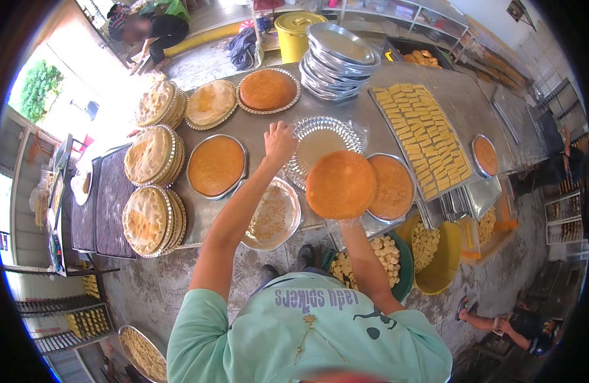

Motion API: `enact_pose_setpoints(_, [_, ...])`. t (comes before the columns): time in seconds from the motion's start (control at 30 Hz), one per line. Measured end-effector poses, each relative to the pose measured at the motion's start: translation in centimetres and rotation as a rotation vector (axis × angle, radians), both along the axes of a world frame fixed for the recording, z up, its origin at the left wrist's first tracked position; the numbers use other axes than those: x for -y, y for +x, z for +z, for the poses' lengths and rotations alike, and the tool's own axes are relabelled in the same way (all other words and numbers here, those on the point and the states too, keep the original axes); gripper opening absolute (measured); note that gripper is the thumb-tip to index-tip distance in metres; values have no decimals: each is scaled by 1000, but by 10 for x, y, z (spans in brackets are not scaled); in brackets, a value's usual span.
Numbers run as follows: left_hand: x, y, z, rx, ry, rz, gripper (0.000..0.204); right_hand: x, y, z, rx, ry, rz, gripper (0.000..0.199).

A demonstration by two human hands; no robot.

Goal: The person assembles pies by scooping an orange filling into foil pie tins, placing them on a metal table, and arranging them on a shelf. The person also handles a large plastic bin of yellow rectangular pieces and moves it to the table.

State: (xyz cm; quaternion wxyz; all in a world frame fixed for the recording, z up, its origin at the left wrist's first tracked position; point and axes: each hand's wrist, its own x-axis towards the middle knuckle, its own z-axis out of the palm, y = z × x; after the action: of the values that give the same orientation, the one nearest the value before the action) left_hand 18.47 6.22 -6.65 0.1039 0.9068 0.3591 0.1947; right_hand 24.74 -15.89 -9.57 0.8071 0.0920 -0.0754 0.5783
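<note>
A round golden-brown cake layer (341, 185) rests on my right hand (350, 223), raised over the table's near edge. The cake hides most of that hand's fingers. My left hand (280, 142) is beside the left rim of a silver fluted cake base (299, 167), its fingers curled. Whether they grip the rim cannot be made out. Clear plastic shows at the base's right edge. Below my left forearm sits a round pan (297, 223) with pale cream and crumbs inside. Another round cake (391, 188) lies in a pan just right of the raised one, partly covered by it.
Stacked cream-topped cakes (148, 220) line the table's left side. More round cakes (216, 166) sit nearby. Metal pans (339, 60) are piled at the back. A tray of yellow bars (422, 131) lies right. Filled tubs (444, 258) stand below the near edge.
</note>
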Motion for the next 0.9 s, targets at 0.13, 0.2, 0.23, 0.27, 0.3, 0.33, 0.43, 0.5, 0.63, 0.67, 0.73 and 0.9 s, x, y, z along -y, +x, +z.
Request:
enact_pose_setpoints(0.13, [-7,-6,5,115,-161,59,21,-2,0,1,21,14,-35,66])
enact_pose_setpoints(0.2, [-11,-9,7,147,-163,49,19,-2,-1,3,78,92,-33,66])
enact_pose_setpoints(0.23, [-13,-10,7,163,-163,43,18,-2,-1,4,80,98,-29,66])
enact_pose_setpoints(0.27, [-15,-10,7,119,-208,54,17,-2,-2,5,80,95,-26,66])
enact_pose_setpoints(0.3, [-17,-9,6,76,-252,65,16,-3,-2,6,74,89,-25,65])
enact_pose_setpoints(0.33, [-19,-7,5,32,-296,74,15,-3,-2,7,70,84,-23,65])
enact_pose_setpoints(0.43, [-21,1,-2,42,-207,66,14,-4,-3,8,60,76,-25,65])
enact_pose_setpoints(0.5, [-20,8,-8,27,-191,117,17,-6,-3,8,60,74,-29,65])
enact_pose_setpoints(0.63, [-19,14,-13,-5,-154,40,27,-7,-1,7,56,71,-36,64])
enact_pose_setpoints(0.67, [-19,15,-13,-33,-151,36,29,-7,-1,6,54,69,-39,64])
enact_pose_setpoints(0.73, [-17,15,-13,-99,-154,24,34,-7,0,4,43,61,-42,64])
enact_pose_setpoints(0.9, [-6,12,-17,-52,-51,5,47,-9,0,1,35,52,-47,64])
